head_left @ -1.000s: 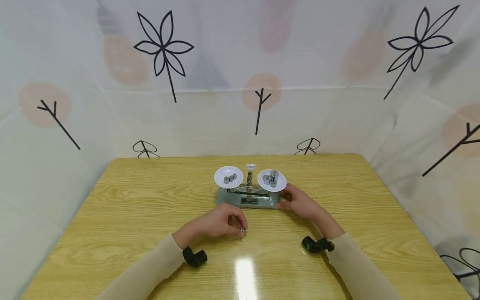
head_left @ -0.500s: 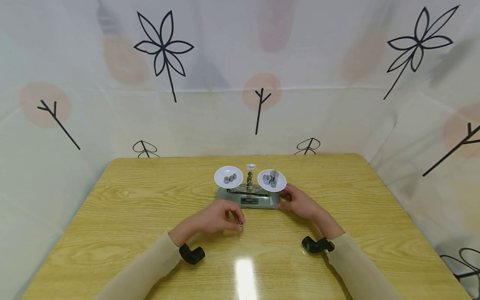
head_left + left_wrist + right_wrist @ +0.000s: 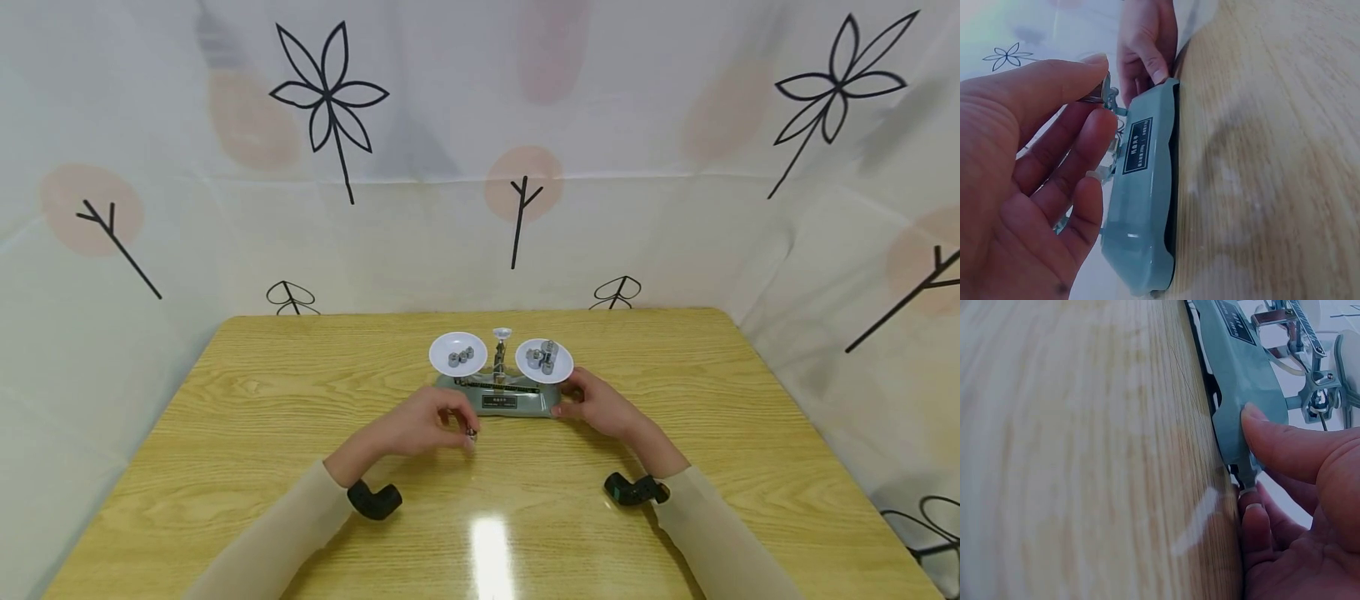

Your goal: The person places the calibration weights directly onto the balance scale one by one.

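Note:
My left hand (image 3: 420,423) pinches a small metal weight (image 3: 471,433) between thumb and fingers, just above the table in front of the balance scale (image 3: 517,407). In the left wrist view the weight (image 3: 1093,95) is mostly covered by the fingertips. My right hand (image 3: 606,410) grips the right end of the scale's grey-green base; in the right wrist view the thumb lies on the base (image 3: 1235,381), with fingers curled by the foot below. Several weights (image 3: 547,367) stand in the right white pan (image 3: 564,365). The left white pan (image 3: 450,342) holds 3 smaller weights (image 3: 453,360).
The scale stands near the middle of a wood-grain table (image 3: 300,375). Behind and beside the table hangs pale cloth (image 3: 435,242) with plant drawings. A black wrist device (image 3: 375,500) sits on the left wrist, another (image 3: 630,490) on the right.
My left hand has moved forward and a little left, carrying the small weight closer to the scale's base. My right hand keeps its place.

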Tool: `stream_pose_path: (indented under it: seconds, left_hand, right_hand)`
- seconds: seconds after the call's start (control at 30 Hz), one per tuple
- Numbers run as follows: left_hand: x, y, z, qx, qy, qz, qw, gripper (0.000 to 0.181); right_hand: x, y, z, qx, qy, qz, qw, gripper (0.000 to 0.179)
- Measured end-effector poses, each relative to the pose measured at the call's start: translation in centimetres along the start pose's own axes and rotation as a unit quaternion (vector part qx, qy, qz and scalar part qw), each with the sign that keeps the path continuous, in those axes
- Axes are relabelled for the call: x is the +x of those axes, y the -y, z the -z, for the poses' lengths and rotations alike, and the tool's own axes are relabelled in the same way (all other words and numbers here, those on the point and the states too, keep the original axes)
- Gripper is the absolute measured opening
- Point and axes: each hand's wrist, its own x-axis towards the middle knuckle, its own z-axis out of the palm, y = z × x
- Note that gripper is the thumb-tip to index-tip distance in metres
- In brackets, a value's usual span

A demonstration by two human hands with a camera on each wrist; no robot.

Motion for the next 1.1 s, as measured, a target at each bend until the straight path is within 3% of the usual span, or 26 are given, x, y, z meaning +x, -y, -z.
stream_pose_path:
  seconds: [0.4,0.7,0.9,0.97,1.1]
  left_hand:
    - [-0.5,-0.3,1.3,0.024,-0.040,0.002,0.9989,0.014]
    - [-1.0,-0.7,2.8,0.033,-0.041,-0.007,0.9986,0.012]
    - [-1.3,-0.8,3.2,0.035,-0.050,0.003,0.9981,0.014]
    - [-1.4,-1.2,3.4,0.034,-0.056,0.004,0.9979,0.014]
    - [-1.7,-3.4,3.9,0.027,-0.066,0.009,0.9974,0.014]
  right_hand:
    - [0.1,-0.3,-0.1,-0.005,0.006,-0.004,1.0000,0.051]
    - [0.2,-0.3,0.0,-0.003,0.002,-0.001,1.0000,0.052]
    - [0.1,0.2,0.0,-0.005,0.000,0.005,1.0000,0.050]
    - [-0.1,0.8,-0.1,-0.003,0.002,0.006,1.0000,0.050]
    - [-0.2,1.0,0.0,0.001,0.004,0.003,1.0000,0.051]
